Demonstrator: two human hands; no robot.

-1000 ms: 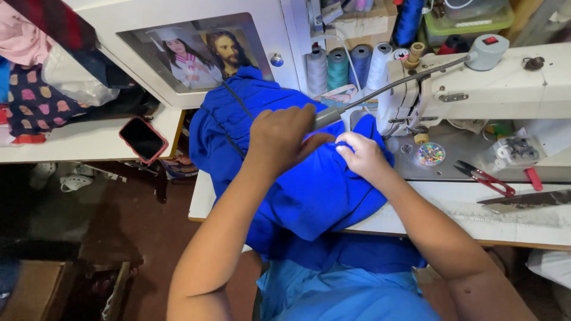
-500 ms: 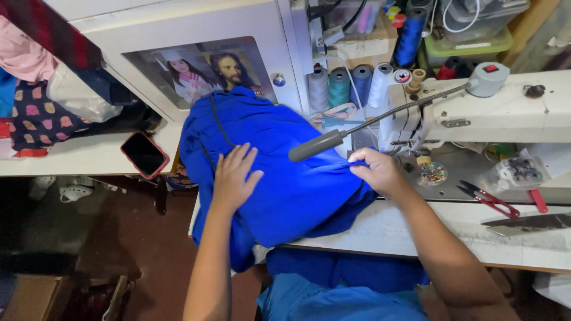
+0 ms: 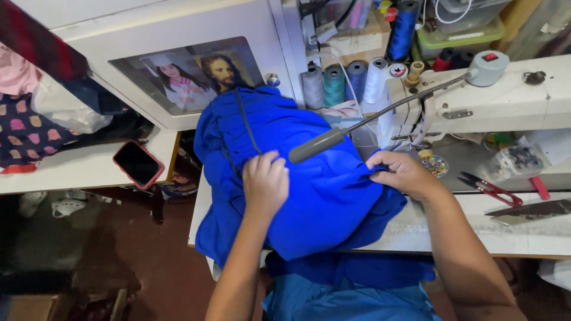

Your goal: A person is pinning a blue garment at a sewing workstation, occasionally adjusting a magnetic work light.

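Left hand: my left hand [image 3: 266,183] rests on top of the blue garment [image 3: 309,190], fingers curled inward and bunched on the cloth; whether they pinch a fold I cannot tell.
Right hand: my right hand [image 3: 401,173] lies at the garment's right edge, fingers [image 3: 380,161] closed tightly on a gathered bit of blue fabric.
Blue garment: heaped on the sewing table [image 3: 476,232], directly under both hands, its lower part hanging over the near edge toward my lap.
Black cord: a thin dark cord [image 3: 245,122] runs across the fabric just beyond my left fingertips.
Lamp: a grey gooseneck lamp head [image 3: 318,144] sits between my two hands, just above the cloth.
Sewing machine: a white sewing machine [image 3: 493,98] stands beyond my right fingers.
Thread cones: grey, teal, blue and white thread cones [image 3: 345,83] stand behind the lamp.
Snips: red-handled thread snips [image 3: 491,189] lie to the right of my right hand, well apart.
Phone: a red-cased phone [image 3: 138,163] lies far left of my left hand on a side table.
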